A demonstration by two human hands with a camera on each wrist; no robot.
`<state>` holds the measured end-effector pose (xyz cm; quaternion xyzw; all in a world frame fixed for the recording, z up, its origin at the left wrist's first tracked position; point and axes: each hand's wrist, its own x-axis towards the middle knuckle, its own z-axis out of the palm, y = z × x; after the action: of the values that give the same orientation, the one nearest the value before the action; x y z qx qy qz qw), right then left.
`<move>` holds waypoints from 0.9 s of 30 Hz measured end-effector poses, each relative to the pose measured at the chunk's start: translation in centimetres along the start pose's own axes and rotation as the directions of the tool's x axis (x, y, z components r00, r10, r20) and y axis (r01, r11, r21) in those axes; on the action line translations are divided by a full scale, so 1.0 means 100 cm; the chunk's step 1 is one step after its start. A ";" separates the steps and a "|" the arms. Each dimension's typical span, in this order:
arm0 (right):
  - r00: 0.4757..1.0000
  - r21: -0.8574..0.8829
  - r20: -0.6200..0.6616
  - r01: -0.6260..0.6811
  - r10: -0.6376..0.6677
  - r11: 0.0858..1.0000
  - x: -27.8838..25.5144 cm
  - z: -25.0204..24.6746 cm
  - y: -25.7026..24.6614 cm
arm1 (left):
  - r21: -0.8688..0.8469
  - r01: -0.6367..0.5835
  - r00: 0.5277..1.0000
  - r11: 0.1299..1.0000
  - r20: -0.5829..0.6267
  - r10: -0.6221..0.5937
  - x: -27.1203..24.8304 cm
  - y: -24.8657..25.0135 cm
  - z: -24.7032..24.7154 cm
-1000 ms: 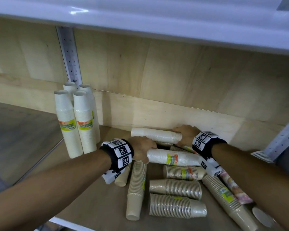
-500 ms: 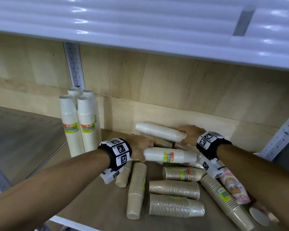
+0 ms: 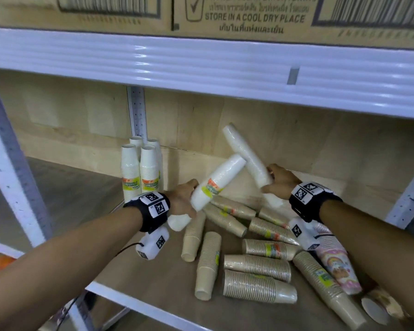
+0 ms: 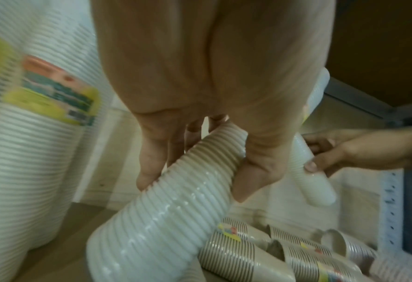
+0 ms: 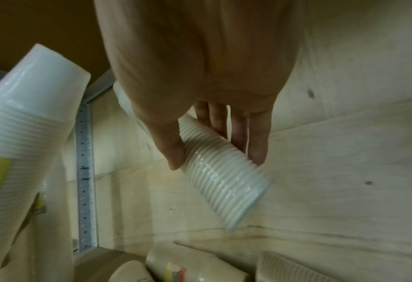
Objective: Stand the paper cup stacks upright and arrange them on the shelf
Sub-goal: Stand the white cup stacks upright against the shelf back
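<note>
My left hand (image 3: 183,199) grips a white labelled cup stack (image 3: 216,183) near its wide end, and the stack tilts up to the right above the pile. In the left wrist view, fingers and thumb (image 4: 200,175) curl round its ribbed side (image 4: 171,219). My right hand (image 3: 279,182) holds a plain white cup stack (image 3: 245,156) that leans up to the left and crosses behind the other stack's tip. The right wrist view shows this grip (image 5: 216,162) on the stack (image 5: 226,187). Several white stacks (image 3: 141,170) stand upright at the back left of the wooden shelf (image 3: 153,271).
Several brown cup stacks (image 3: 256,266) lie on their sides across the shelf middle and right, and a pink patterned stack (image 3: 337,261) lies under my right forearm. A white upper shelf (image 3: 201,63) carrying cardboard boxes (image 3: 249,15) hangs overhead. A perforated post (image 3: 136,111) stands behind the upright stacks.
Both hands have lifted their white stacks off the pile and swung them from lying flat to steeply tilted. The head view has tipped upward.
</note>
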<state>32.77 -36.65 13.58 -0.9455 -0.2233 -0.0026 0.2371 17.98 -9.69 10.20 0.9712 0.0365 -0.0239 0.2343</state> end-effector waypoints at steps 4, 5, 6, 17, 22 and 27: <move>0.999 0.046 0.001 0.050 -0.050 0.998 -0.007 0.011 -0.041 | -0.120 0.033 0.992 0.992 -0.118 -0.048 -0.022 -0.011 -0.014; 0.998 0.066 0.006 0.064 -0.064 0.996 -0.009 0.015 -0.053 | -0.155 0.035 0.988 0.987 -0.142 -0.057 -0.028 -0.014 -0.016; 0.997 0.091 0.010 0.076 -0.077 0.993 -0.010 0.020 -0.066 | -0.187 0.032 0.984 0.982 -0.169 -0.064 -0.034 -0.018 -0.019; 0.984 0.360 0.069 0.127 -0.163 0.924 -0.032 0.097 -0.183 | -0.384 0.134 0.915 0.914 -0.306 -0.263 -0.089 -0.067 -0.039; 0.973 0.411 0.140 0.112 -0.184 0.905 -0.042 0.138 -0.210 | -0.454 0.189 0.872 0.871 -0.329 -0.362 -0.100 -0.096 -0.034; 0.965 0.446 0.198 0.068 -0.172 0.893 -0.041 0.169 -0.217 | -0.476 0.241 0.849 0.846 -0.319 -0.422 -0.101 -0.119 -0.020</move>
<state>18.21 -13.73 7.84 -0.8465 -0.3028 0.1432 0.4139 7.00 1.16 7.21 0.8587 0.2604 0.1485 0.4157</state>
